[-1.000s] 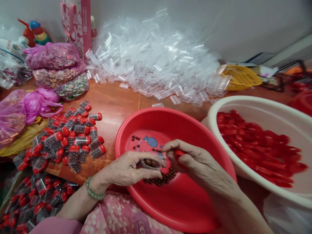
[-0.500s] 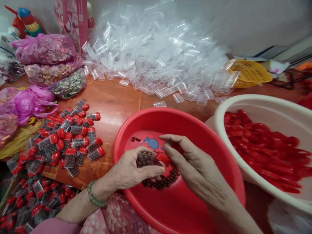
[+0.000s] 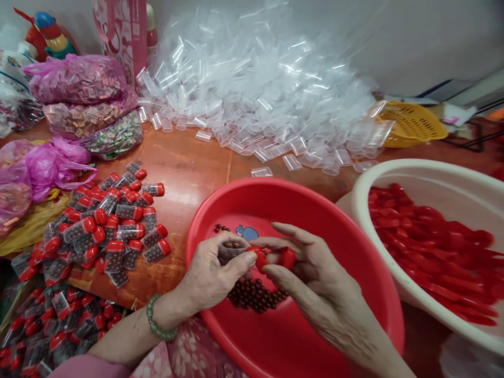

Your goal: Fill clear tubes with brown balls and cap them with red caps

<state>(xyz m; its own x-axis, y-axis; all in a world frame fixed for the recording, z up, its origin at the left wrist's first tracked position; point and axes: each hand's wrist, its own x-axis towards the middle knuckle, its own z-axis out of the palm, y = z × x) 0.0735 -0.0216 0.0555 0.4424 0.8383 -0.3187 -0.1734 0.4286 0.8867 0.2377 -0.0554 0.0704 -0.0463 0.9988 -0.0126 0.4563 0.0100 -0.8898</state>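
Observation:
Above the red basin (image 3: 299,194), my left hand (image 3: 214,275) is closed around a small clear plastic container (image 3: 230,251) with dark brown balls showing in it. My right hand (image 3: 318,278) is closed, with a red plastic cap (image 3: 287,258) between thumb and fingers. A second red piece (image 3: 260,259) lies between my left thumb tip and my right fingers; whether it is joined to the container, I cannot tell. Loose brown balls (image 3: 258,296) are heaped on the basin floor under my hands. A few more sit near its blue printed figure.
Filled, red-capped containers (image 3: 114,220) are piled at left, with more below the table edge. Empty clear containers (image 3: 255,89) form a large heap at the back. A cream basin (image 3: 364,194) of red caps stands right, near a yellow basket (image 3: 417,123). Pink bags (image 3: 79,79) lie far left.
My right hand has turned and opened slightly, so the red cap in its fingers now shows. The red piece at the container's end has shifted slightly left. The whole view has moved a little.

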